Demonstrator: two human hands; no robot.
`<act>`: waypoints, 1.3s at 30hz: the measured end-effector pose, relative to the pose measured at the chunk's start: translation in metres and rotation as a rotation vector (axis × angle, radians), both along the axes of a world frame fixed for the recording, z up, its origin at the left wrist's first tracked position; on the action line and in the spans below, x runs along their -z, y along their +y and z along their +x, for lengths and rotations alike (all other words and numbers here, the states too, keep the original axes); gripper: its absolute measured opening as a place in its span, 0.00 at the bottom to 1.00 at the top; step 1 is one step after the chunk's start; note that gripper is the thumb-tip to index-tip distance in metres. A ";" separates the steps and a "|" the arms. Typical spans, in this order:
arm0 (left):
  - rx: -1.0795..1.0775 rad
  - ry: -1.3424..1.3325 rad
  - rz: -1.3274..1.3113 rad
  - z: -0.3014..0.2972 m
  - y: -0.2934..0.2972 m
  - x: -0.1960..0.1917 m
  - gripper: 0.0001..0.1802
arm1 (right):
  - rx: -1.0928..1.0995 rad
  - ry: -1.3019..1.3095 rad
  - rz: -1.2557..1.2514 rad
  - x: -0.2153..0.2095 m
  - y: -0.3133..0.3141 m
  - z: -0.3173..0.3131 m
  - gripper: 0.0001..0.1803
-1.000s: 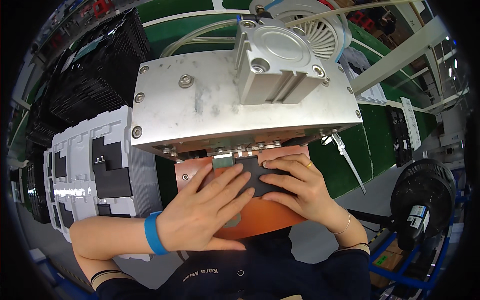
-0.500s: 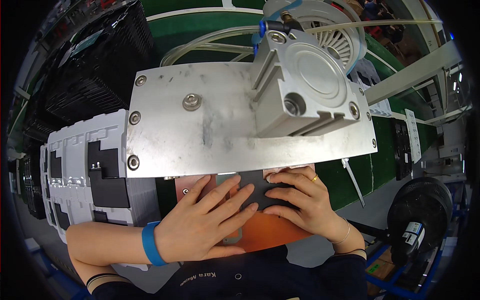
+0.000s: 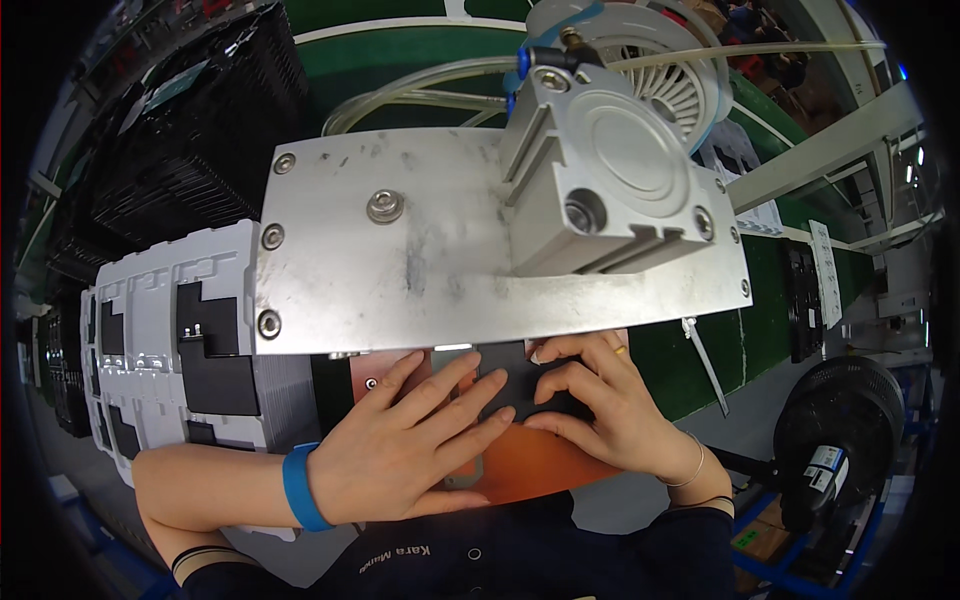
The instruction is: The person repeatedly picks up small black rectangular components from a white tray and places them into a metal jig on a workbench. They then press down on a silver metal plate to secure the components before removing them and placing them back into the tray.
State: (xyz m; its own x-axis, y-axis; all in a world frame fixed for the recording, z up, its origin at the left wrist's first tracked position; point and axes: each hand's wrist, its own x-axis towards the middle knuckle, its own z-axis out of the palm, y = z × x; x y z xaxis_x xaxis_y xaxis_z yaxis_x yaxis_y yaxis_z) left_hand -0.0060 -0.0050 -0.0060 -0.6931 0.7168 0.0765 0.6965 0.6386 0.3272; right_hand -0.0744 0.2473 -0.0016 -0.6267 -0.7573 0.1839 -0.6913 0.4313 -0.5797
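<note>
The left hand (image 3: 410, 450) lies flat, fingers spread and stretched forward, pressing down on a thin orange-brown rectangular plate (image 3: 530, 465) that sits just under the front edge of the press. It grips nothing; the palm simply pins the plate. A blue band (image 3: 298, 488) circles that wrist. The right hand (image 3: 600, 405) is curled, fingertips bent down onto a small flat black part (image 3: 512, 385) lying on the plate, between the two hands; it looks pinched and steadied there rather than lifted, though the far edge of the part is hidden under the metal above.

The black part looks light, stiff and thin, probably moulded plastic, best taken by its side edges with the fingertips. The plate seems rigid and smooth, so it may slide unless held flat.

Directly above the fingers hangs a scuffed grey aluminium plate (image 3: 400, 260) carrying a square pneumatic cylinder (image 3: 610, 180) with clear hoses. To the left, just beside the left forearm, stands a stack of pale grey moulded trays (image 3: 160, 300) whose pockets show black pieces. Farther left is a black slatted plastic crate (image 3: 180, 130); I cannot tell what is in it. A black fan (image 3: 840, 420) stands to the right.
</note>
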 end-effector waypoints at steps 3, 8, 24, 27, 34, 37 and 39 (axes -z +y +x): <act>-0.014 -0.012 0.124 -0.001 0.002 0.000 0.36 | 0.016 -0.083 -0.029 -0.002 0.003 0.001 0.18; -0.185 -0.158 0.485 0.003 -0.007 -0.010 0.30 | 0.227 -0.584 -0.327 -0.002 0.010 0.017 0.17; -1.289 -0.071 0.974 0.054 -0.225 -0.035 0.15 | -0.380 0.006 -0.300 0.001 -0.183 0.024 0.26; -1.376 -0.111 0.753 0.064 -0.261 -0.010 0.18 | -0.337 0.215 -0.244 0.019 -0.225 0.032 0.26; -1.053 0.320 0.018 0.070 -0.222 -0.003 0.28 | -0.303 0.143 -0.217 0.023 -0.233 0.032 0.20; -0.983 0.023 -0.077 0.068 -0.199 -0.001 0.31 | -0.309 0.147 -0.340 0.012 -0.214 0.022 0.21; -1.000 -0.037 -0.101 0.070 -0.203 0.000 0.30 | -0.320 0.189 -0.384 -0.009 -0.180 0.019 0.23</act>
